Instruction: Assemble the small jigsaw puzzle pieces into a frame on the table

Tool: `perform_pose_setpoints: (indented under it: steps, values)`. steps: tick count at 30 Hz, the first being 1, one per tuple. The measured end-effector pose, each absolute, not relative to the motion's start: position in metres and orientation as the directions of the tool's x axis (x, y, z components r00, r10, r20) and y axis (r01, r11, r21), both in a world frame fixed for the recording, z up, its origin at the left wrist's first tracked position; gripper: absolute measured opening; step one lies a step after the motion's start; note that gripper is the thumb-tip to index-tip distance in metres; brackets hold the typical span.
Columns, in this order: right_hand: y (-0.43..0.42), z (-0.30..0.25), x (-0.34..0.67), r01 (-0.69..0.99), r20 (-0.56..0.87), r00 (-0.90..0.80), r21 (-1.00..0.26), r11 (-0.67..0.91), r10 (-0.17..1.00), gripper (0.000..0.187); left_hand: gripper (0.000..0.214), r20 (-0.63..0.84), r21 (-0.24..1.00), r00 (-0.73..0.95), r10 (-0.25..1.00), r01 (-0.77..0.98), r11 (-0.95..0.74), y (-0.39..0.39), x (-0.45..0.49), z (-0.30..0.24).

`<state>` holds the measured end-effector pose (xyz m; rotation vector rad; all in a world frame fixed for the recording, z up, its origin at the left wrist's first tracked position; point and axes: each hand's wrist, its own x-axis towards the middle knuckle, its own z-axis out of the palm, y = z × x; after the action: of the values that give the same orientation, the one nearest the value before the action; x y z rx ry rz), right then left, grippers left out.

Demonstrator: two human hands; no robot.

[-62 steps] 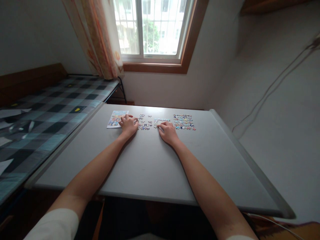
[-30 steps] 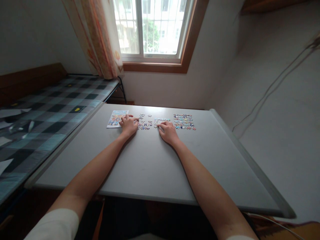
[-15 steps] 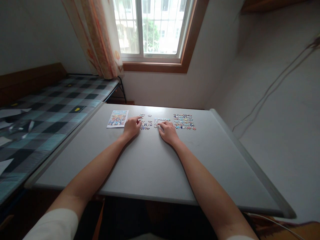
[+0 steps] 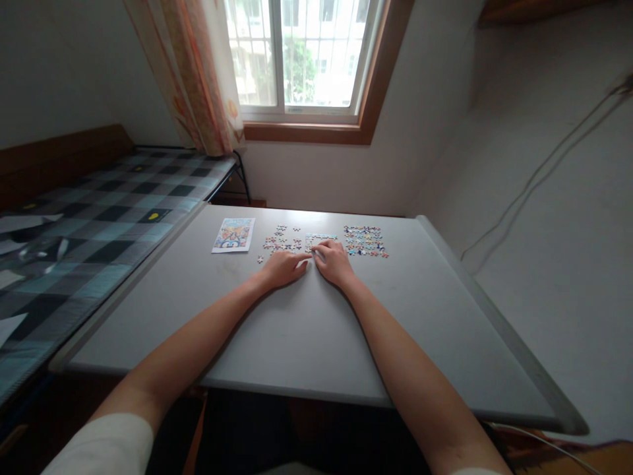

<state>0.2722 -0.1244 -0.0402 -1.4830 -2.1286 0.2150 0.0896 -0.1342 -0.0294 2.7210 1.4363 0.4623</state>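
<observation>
On the grey table [image 4: 306,330], my left hand [image 4: 283,268] lies flat with its fingers stretched to the right, the fingertips almost touching my right hand [image 4: 334,261]. My right hand is curled, fingers pinched on a small pale puzzle piece [image 4: 317,253] at the near edge of a short joined strip of pieces [image 4: 320,237]. Just beyond my left hand lies a scatter of loose pieces [image 4: 281,242], and one stray piece [image 4: 260,259] lies to its left. A denser patch of colourful pieces [image 4: 364,241] sits right of my right hand. A printed picture card [image 4: 233,234] lies at the left.
A bed with a checked blue cover [image 4: 93,224] runs along the table's left side. The window [image 4: 301,53] and a curtain [image 4: 198,72] are beyond the table's far edge. A white wall with a cable [image 4: 534,178] closes the right side.
My left hand has left the picture card and slid right and nearer, past the loose pieces, until it lies beside my right hand. The card is now uncovered. My right hand stayed put.
</observation>
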Motion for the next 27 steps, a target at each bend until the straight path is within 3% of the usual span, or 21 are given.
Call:
perform_pose_setpoints:
  steps: [27]
  values:
    - [-0.123, -0.0413, 0.2728, 0.823, 0.338, -0.259, -0.414, 0.39, 0.905, 0.027, 0.034, 0.224, 0.22, 0.515, 0.827, 0.8, -0.558, -0.1393, 0.0929, -0.0247]
